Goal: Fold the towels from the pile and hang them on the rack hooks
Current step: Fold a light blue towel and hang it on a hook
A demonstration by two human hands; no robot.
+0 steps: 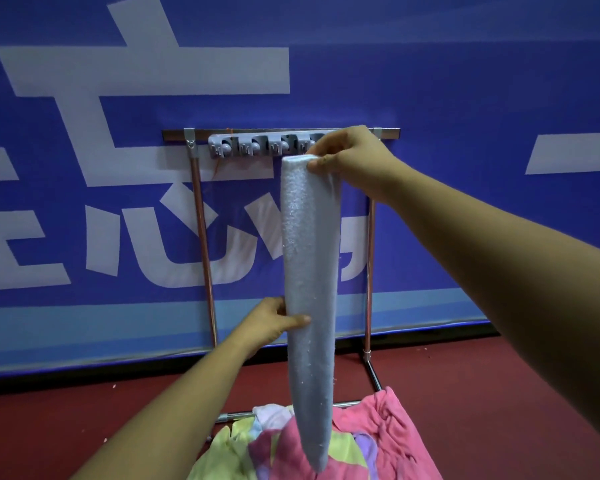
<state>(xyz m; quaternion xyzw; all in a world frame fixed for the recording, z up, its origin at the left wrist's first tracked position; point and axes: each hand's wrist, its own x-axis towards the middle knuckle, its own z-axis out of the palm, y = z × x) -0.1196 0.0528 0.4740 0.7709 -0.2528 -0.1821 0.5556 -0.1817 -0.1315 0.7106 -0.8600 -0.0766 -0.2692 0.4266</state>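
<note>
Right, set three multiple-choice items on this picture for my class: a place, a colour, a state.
1. Where does the right hand grip the folded towel?
A. at its top end, by the hook strip
B. at its bottom end
C. at its middle
2. What colour is that towel?
A. pink
B. pale blue
C. yellow
3. What is the left hand doing?
A. hanging idle
B. spread flat, touching nothing
C. pinching the towel partway down
Answers: 1 A, its fingers close on the top fold beside the strip; 2 B, the hanging cloth is pale blue; 3 C, thumb and fingers pinch its edge.
</note>
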